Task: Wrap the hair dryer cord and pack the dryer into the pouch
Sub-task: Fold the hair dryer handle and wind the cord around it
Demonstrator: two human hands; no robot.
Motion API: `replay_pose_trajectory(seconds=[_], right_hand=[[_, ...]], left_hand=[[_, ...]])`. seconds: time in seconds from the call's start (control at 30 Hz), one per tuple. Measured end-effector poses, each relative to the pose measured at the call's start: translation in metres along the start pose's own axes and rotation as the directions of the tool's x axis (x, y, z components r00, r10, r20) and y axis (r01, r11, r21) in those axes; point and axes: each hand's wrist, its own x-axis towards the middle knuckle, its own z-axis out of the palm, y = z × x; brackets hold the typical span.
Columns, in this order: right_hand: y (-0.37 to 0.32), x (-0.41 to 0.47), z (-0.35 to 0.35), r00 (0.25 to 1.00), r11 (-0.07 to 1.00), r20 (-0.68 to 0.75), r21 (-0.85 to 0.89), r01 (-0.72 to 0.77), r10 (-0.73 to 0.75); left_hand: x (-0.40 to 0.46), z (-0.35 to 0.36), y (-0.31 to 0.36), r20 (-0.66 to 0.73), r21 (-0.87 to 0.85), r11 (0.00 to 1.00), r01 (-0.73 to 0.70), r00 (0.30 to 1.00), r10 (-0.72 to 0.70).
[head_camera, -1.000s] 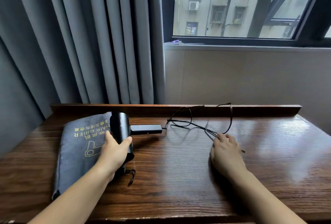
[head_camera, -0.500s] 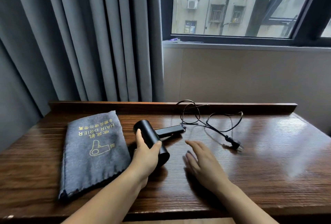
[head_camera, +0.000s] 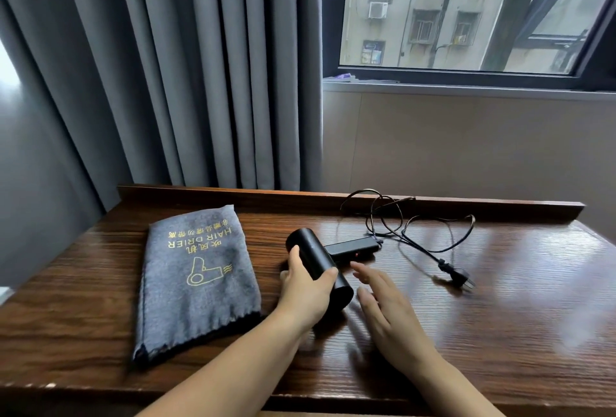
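Dryer (head_camera: 318,261) lies on the wooden surface (head_camera: 500,316) just right of the grey pouch (head_camera: 196,280), its black barrel running from far-left to near-right and its folded handle (head_camera: 351,246) sticking out to the right toward the cord (head_camera: 416,236). The left hand (head_camera: 306,293) has its grip clamped on the barrel, thumb on the near-right side and fingers over the far side. The right hand (head_camera: 386,310) hovers just right of the barrel with its fingers spread and holding nothing, blurred at the tips. From it the loose cord lies farther back and to the right, tangled in loops against the rear ledge, with the plug (head_camera: 461,278) trailing nearest the right hand. So the right hand is the nearer one for gathering the cord, I judge, while the left steadies the body.

Half a second ago the picture was much the same, with the dryer already off the pouch and the right hand open beside it. A second ago the dryer stood on the pouch's right edge and the right hand rested farther right, on the cord near the plug.
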Motion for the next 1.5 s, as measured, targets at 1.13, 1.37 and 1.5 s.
replay_pose_trajectory(seconds=[1.13,1.37,1.5], right_hand=[[-0.024,0.021,-0.03,0.955,0.824,-0.009,-0.507,0.252,-0.297],[-0.024,0.026,-0.031,0.973,0.846,0.114,-0.482,0.229,-0.199],[-0.031,0.024,-0.021,0.992,0.894,0.066,-0.429,0.129,-0.112]], left_hand=[[-0.02,-0.066,-0.015,0.079,-0.064,0.852,-0.519,0.849,0.523],[-0.02,-0.068,-0.017,0.073,-0.138,0.866,-0.48,0.867,0.493],[-0.017,-0.06,-0.018,0.012,-0.211,0.883,-0.42,0.902,0.432]])
